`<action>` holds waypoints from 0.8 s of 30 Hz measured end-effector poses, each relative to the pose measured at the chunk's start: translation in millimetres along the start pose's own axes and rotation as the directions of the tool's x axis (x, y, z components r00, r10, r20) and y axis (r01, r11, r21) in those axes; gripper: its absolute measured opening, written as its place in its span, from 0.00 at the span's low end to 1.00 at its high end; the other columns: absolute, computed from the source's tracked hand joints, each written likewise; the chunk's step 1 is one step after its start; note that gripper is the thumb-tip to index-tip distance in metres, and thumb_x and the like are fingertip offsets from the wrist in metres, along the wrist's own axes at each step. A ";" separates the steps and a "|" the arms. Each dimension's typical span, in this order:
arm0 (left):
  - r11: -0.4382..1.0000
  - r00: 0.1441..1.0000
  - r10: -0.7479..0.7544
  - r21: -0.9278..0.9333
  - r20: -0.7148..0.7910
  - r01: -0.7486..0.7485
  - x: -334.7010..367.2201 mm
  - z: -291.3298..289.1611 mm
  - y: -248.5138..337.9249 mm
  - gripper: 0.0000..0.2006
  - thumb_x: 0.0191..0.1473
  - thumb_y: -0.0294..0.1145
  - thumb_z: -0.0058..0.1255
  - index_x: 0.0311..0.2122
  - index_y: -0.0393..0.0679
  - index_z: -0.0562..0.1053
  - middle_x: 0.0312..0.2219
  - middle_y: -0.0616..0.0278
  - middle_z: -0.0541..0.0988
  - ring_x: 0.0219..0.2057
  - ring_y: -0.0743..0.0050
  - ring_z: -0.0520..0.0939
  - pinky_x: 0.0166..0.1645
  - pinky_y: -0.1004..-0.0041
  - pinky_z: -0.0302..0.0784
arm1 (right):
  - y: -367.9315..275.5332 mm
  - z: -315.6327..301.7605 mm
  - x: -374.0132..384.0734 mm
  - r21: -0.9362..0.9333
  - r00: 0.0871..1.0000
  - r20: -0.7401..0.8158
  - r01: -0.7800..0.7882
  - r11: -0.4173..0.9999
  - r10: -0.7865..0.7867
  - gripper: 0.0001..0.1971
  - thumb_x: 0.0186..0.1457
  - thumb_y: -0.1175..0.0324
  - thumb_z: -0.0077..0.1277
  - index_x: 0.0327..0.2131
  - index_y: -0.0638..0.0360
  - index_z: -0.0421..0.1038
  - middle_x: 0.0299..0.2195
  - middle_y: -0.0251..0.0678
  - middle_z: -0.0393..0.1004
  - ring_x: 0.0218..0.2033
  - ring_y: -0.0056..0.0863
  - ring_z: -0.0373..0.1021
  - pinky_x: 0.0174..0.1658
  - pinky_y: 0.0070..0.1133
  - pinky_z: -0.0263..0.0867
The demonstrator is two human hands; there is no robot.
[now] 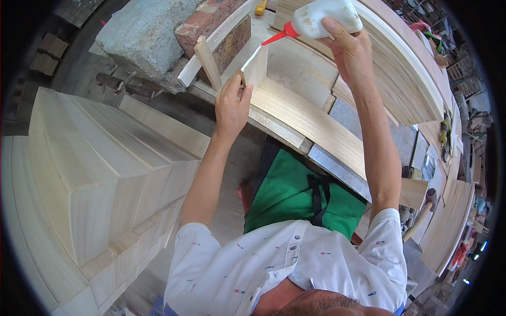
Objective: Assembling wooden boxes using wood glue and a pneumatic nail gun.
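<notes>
My right hand (349,48) grips a white glue bottle (321,20), tipped so that its red nozzle (278,36) points down to the left. The nozzle tip meets the far end of a short wooden board (257,67) standing on edge. A line of white glue (251,60) runs along that board's upper edge. At the near end, my left hand (232,102) pinches the board between fingers and thumb. A long pale plank (311,126) lies flat on the bench beside it, its left end close to the board.
A rough stone block (145,39) and a reddish brick (203,26) sit at the bench's far left, near an upright wood strip (208,62). Pale wooden boxes (105,179) are stacked at left. Stacked boards (390,58) lie at far right; a hammer (421,213) rests at right.
</notes>
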State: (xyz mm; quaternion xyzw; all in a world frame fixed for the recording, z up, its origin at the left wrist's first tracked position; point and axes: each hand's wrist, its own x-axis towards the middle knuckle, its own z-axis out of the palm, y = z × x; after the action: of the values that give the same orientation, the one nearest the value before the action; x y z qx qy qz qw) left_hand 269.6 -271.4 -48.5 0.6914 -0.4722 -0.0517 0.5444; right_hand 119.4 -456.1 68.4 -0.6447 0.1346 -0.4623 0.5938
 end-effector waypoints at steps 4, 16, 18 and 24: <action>1.000 1.000 0.011 -0.001 -0.016 -0.011 -2.1 -1.2 2.5 0.17 0.52 0.26 0.51 0.48 0.31 0.68 0.36 0.45 0.76 0.33 0.55 0.80 0.37 0.65 0.76 | -0.6 4.9 2.3 0.028 1.000 -0.027 0.016 0.999 -0.015 0.22 0.54 0.65 0.55 0.50 0.64 0.64 0.46 0.41 0.72 0.49 0.35 0.69 0.55 0.38 0.65; 0.999 0.969 0.010 0.053 -0.247 0.003 -26.9 10.0 16.1 0.26 0.47 0.22 0.59 0.52 0.34 0.66 0.45 0.53 0.71 0.47 0.62 0.72 0.54 0.68 0.66 | -151.4 -100.7 -98.9 -0.039 0.887 -0.462 0.002 0.999 -0.020 0.20 0.51 0.67 0.54 0.47 0.63 0.65 0.43 0.41 0.72 0.44 0.30 0.71 0.45 0.29 0.70; 0.998 0.979 -0.011 -0.062 -0.204 -0.002 -48.9 25.4 34.6 0.23 0.49 0.20 0.56 0.51 0.34 0.66 0.45 0.53 0.71 0.47 0.64 0.72 0.53 0.68 0.68 | -181.1 -160.4 -150.2 0.009 0.863 -0.504 -0.029 1.000 0.029 0.21 0.53 0.66 0.54 0.49 0.63 0.64 0.44 0.42 0.72 0.47 0.34 0.70 0.50 0.35 0.67; 0.916 0.792 0.293 -0.396 0.536 -0.071 -106.4 160.0 126.0 0.32 0.45 0.26 0.60 0.57 0.39 0.62 0.52 0.54 0.68 0.53 0.62 0.69 0.54 0.67 0.67 | -253.9 -253.0 -290.2 -0.271 0.677 -0.717 -0.048 0.961 -0.168 0.21 0.54 0.67 0.53 0.50 0.64 0.62 0.46 0.43 0.71 0.50 0.40 0.68 0.53 0.44 0.65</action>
State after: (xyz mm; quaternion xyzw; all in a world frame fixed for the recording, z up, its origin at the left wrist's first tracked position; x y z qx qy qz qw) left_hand 42.3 -303.7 -59.0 0.4820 -0.6643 -0.2925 0.4907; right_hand -322.8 -342.9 134.3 -0.4832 0.4008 -0.6785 0.3815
